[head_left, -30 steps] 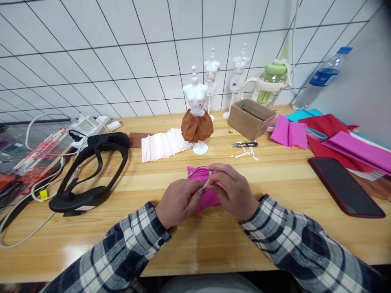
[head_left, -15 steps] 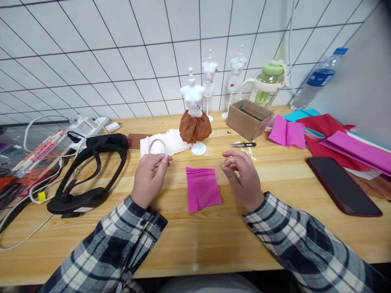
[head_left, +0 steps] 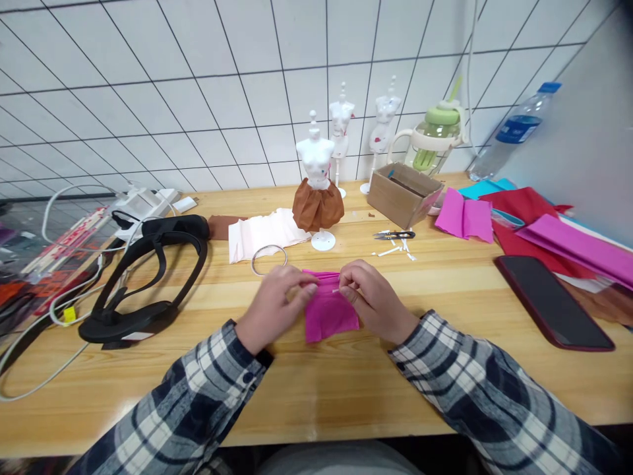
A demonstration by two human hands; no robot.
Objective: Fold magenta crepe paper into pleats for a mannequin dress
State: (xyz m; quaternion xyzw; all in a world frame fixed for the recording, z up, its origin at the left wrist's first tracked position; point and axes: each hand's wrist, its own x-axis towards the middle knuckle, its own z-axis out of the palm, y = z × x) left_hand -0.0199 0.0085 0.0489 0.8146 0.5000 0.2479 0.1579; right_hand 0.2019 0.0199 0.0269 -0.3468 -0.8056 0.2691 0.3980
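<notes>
A magenta crepe-like sheet (head_left: 330,320) with pleats along its far edge lies on the table before me. My left hand (head_left: 277,303) is closed, thumb and fingertips pinched at the sheet's upper left; whatever they hold is hidden. In my right hand (head_left: 378,300), closed above the sheet's upper right, a small white strip (head_left: 335,291) shows at the fingertips. Just beyond my left hand lies a thin pale ring (head_left: 270,247), like a narrow tape roll. A white mini dress form (head_left: 315,155) wearing a gathered brown skirt (head_left: 318,206) stands behind.
Thread snips (head_left: 394,235) lie among white scraps (head_left: 390,251). Farther back are a cardboard box (head_left: 400,198), two more dress forms and a green-lidded bottle (head_left: 435,135). A phone (head_left: 554,300) and coloured sheets fill the right; a black headset strap (head_left: 148,284) and cables lie left.
The thin ring has left my left hand and now rests on the table. Both hands have come together over the magenta sheet, and a white strip now shows at my right fingertips.
</notes>
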